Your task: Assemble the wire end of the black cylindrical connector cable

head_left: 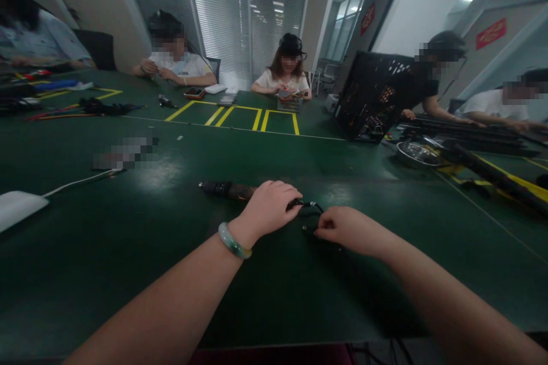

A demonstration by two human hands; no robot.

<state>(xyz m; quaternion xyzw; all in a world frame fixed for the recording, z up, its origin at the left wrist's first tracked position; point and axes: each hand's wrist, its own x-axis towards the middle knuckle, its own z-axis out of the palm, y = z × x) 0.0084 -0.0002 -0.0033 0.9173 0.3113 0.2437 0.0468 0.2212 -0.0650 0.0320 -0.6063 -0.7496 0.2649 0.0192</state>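
A dark electric screwdriver (219, 188) lies on the green table, its metal tip pointing left. Wrapped over its rear end is my left hand (274, 203), with a green bangle (233, 240) on the wrist. A short black cable (317, 206) comes out of the screwdriver's rear and bends toward my right hand (349, 229). Thumb and fingers of that hand pinch a black cable connector (310, 231), whose small metal end faces left, apart from the screwdriver. My fingers partly hide both the screwdriver's back end and the connector.
A black perforated metal case (368, 97) stands at the back right, near a metal bowl (417, 153). At the left are a white device (19, 208) with a cord and bundled wires (92, 107). Several people sit or stand across the table (171, 285).
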